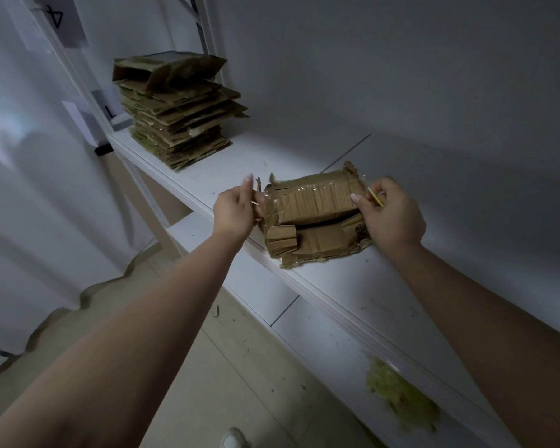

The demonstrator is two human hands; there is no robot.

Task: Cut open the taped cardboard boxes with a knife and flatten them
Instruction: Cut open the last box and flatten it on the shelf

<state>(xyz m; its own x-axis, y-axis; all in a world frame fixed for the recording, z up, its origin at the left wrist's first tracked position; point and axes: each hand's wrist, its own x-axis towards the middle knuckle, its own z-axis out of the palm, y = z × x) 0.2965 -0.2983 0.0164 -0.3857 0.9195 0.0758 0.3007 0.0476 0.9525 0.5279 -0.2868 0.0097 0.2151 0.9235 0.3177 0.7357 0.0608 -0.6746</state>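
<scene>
A small worn cardboard box [314, 218] with clear tape on its top lies on the white shelf [227, 169], its near side torn and partly open. My left hand [235, 210] pinches the box's ragged left end between thumb and fingers. My right hand [390, 215] grips the box's right end, thumb on the top flap. A thin yellow knife [375, 197] pokes out between the right hand's fingers. A tall pile of flattened boxes [178, 114] stands at the far left of the shelf.
The wall rises right behind the shelf. A white upright post [78, 82] with paper labels stands left of the pile. Greenish shreds [401, 396] lie on the lower shelf at bottom right. Below are a beige floor and a white shoe tip [235, 439].
</scene>
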